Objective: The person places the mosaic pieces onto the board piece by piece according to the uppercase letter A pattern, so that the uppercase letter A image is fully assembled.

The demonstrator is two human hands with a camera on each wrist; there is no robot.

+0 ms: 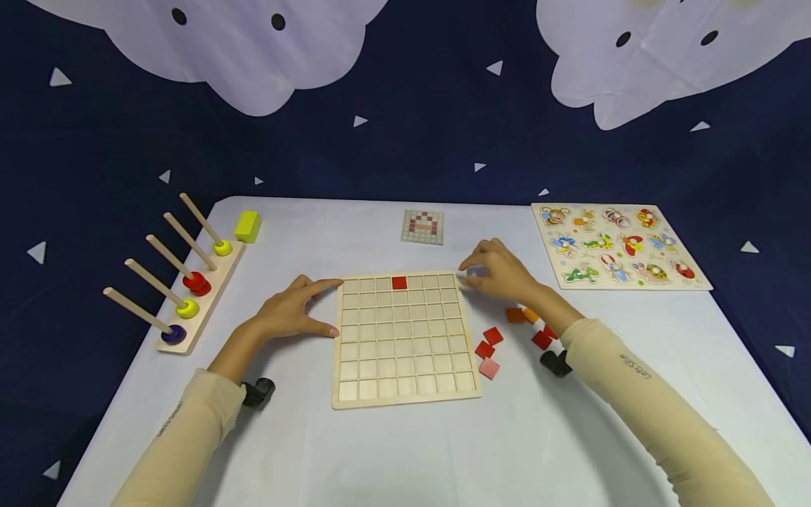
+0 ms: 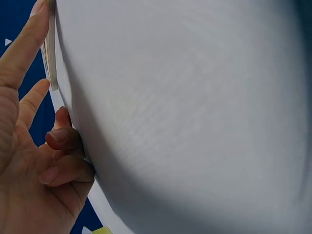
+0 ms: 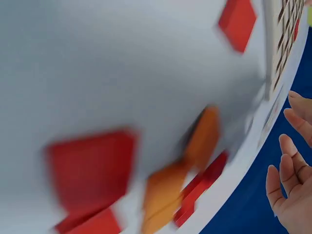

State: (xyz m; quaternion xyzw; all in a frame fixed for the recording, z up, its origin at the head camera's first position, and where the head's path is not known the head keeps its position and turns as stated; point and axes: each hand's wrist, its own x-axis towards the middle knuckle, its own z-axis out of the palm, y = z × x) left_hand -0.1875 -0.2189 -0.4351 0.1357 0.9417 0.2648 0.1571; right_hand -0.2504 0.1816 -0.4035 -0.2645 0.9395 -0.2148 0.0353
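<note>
A wooden grid board [image 1: 394, 347] lies flat on the white table, with one red square tile [image 1: 399, 282] in its top row. At its left edge rests my left hand [image 1: 288, 310], index finger on the upper corner and thumb lower down. The left wrist view shows that hand's [image 2: 34, 161] other fingers loosely bent. My right hand [image 1: 500, 273] hovers by the upper right corner, thumb and index finger apart. In the right wrist view this hand [image 3: 297, 190] has relaxed fingers and nothing shows between them. Below it lie loose red tiles [image 1: 493, 336], a pink tile [image 1: 488, 367] and orange tiles [image 1: 515, 315].
Behind the board lies a small pattern card [image 1: 422, 227]. A peg stand [image 1: 205, 299] with coloured rings and a yellow block [image 1: 248, 227] are at the left. An insect puzzle board [image 1: 617, 246] occupies the back right. Dark fabric [image 1: 418, 155] hangs behind the table.
</note>
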